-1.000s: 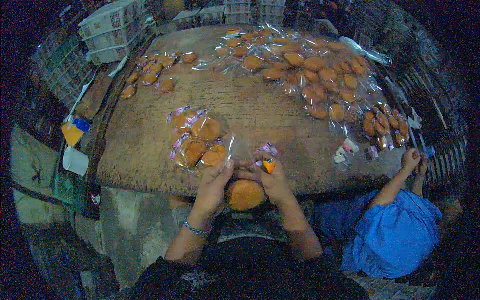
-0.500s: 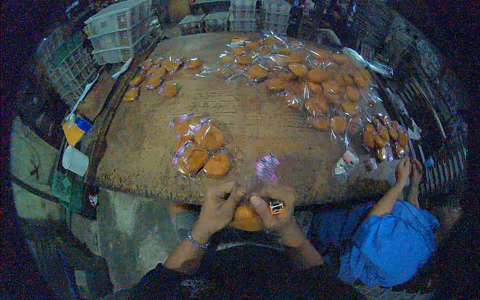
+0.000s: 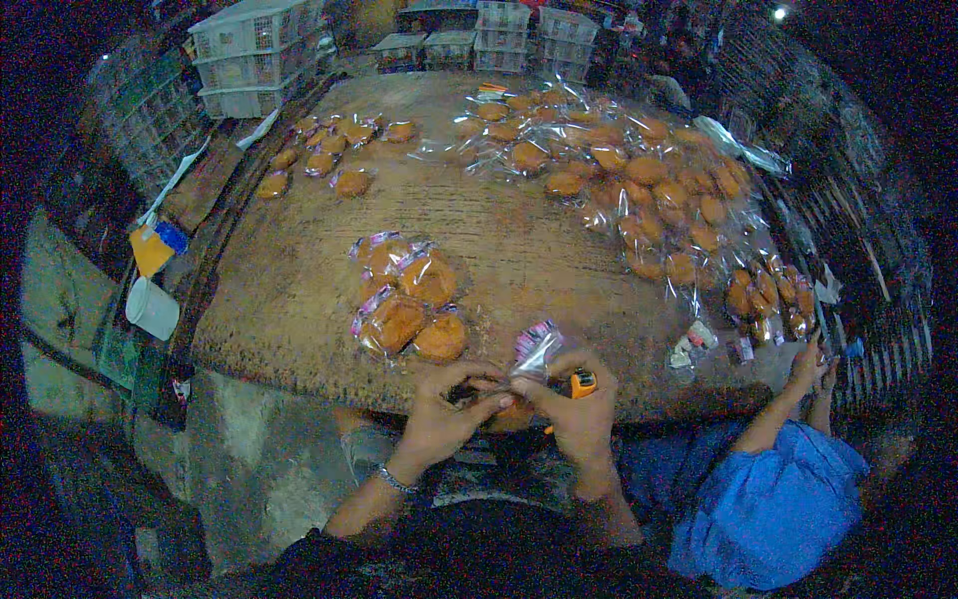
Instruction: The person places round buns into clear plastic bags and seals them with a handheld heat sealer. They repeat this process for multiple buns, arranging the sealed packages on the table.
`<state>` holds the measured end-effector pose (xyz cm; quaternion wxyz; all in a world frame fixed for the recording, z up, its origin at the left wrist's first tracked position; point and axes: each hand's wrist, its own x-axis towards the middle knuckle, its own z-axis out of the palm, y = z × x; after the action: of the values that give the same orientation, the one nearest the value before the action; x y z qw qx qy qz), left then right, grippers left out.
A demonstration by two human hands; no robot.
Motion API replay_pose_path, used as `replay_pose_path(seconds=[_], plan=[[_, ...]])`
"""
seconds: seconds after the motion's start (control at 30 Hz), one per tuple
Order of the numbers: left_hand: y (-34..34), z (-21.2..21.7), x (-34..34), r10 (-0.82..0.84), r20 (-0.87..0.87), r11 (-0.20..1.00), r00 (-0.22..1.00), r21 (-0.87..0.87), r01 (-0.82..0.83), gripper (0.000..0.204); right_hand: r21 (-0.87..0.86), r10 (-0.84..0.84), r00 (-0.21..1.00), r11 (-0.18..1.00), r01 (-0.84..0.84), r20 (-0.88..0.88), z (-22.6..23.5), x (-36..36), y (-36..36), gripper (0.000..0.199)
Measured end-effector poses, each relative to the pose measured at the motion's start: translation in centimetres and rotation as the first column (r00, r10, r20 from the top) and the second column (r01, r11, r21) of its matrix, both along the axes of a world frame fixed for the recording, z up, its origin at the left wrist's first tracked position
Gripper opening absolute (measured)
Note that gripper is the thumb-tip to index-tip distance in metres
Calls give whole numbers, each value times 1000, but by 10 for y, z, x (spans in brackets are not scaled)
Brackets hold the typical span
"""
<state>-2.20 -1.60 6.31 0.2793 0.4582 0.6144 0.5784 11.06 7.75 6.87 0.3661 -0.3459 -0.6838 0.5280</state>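
At the near table edge, my left hand (image 3: 444,409) and my right hand (image 3: 579,414) meet with closed fingertips at a clear bag over a round golden-brown bun (image 3: 509,414). The bun is mostly hidden behind my fingers. My right hand also holds a small orange tool (image 3: 582,382), perhaps a stapler, against its palm. Just beyond my fingertips lie pink-and-white printed labels (image 3: 536,337), with shiny clear plastic in front of them. To the left, several bagged buns (image 3: 427,278) with pink labels lie close together.
A large heap of bagged buns (image 3: 647,172) covers the far right of the wooden table (image 3: 479,240); a smaller group (image 3: 321,163) lies far left. White crates (image 3: 249,70) stand behind. A white cup (image 3: 153,308) is at left. A person in blue (image 3: 773,499) works at right.
My fingers have shifted slightly up at the bag, and the bun is now more hidden. The orange tool has turned in my right hand. Shiny plastic now covers part of the labels.
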Motion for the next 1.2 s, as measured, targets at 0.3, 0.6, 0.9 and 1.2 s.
replay_pose_path(seconds=[0.3, 0.6, 0.9, 1.2], plan=[[6, -16, -5, -68, -60, 993, 996, 87, 73, 28, 113, 31, 997, 993, -23, -72, -6, -16, -10, 20], [13, -27, -6, -35, 5, 993, 999, -109, 35, 21, 2, -42, 998, 999, 42, -54, -29, -19, -2, 16], [22, -73, 0, 134, 134, 985, 982, -123, -117, 16, -48, 79, 996, 996, -80, -28, -72, -11, -2, 14], [34, -108, -9, 185, 85, 957, 979, -243, -159, 17, 207, -27, 977, 978, -17, 209, -122, -14, 5, 13]])
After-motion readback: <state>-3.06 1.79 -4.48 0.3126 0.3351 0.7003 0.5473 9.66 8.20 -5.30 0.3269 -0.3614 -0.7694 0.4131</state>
